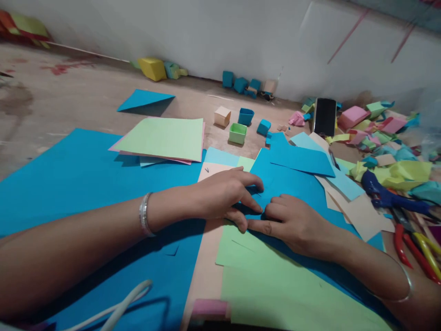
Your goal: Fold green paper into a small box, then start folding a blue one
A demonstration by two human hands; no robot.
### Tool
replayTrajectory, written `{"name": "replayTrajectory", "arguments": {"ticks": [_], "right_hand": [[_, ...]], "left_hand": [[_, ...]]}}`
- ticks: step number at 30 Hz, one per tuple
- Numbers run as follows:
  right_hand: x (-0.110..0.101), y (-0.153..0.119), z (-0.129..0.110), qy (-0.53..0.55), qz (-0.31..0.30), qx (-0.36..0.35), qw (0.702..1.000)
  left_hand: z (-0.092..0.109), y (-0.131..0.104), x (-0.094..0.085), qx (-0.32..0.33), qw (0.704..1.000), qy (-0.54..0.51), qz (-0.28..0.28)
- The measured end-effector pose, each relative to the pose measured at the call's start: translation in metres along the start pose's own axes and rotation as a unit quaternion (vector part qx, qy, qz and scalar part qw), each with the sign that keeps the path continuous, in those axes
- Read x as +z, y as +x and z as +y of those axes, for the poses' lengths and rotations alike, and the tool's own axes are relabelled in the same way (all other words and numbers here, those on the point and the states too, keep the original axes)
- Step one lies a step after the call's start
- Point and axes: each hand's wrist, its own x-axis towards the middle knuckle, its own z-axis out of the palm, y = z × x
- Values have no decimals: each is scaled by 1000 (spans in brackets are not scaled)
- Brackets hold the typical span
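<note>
My left hand [232, 195] reaches in from the left, its fingers spread and bent down at the edge of a blue paper sheet [292, 177]. My right hand [292, 223] rests on the same sheet, its index finger stretched toward my left fingertips and its other fingers curled under. Both hands almost meet at the sheet's left edge. Beneath them are light green paper [268, 280] and a peach sheet [206, 271]. A large blue sheet [86, 179] lies under my left forearm.
Behind the hands stand a green paper box [237, 133] and a peach box [222, 116]. A phone [324, 116] leans among paper scraps at the right, near a blue glue gun [382, 193] and red-handled pliers [408, 246]. A white cable [120, 305] crosses the lower left.
</note>
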Motion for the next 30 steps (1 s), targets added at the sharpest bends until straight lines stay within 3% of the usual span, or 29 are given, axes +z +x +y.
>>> {"name": "replayTrajectory", "arguments": {"ticks": [3,7,10,14,16,19,22,25,30], "right_hand": [[-8,-7,9,23,61,32,997],[-18,-21,33,21,140,187,972],[-18,-27,47,19,136,258,956],[-15,-29,51,13,105,275,955],[-14,-30,50,11,89,278,956],[-16,-33,51,4,55,267,962],[-20,-37,54,6,1,209,978],[-24,-39,55,3,-43,149,988],[-22,-33,46,12,14,81,997]], "left_hand": [[1,-3,-4,3,1000,-7,0],[9,-5,-12,-2,1000,-18,-10],[18,-3,-16,-2,999,-38,-6],[26,1,-9,-56,994,-37,85],[28,2,-1,-102,988,-19,112],[28,2,8,-93,993,9,69],[24,1,12,-72,996,36,45],[17,-2,10,-122,988,56,77],[9,-5,11,-116,987,63,89]]}}
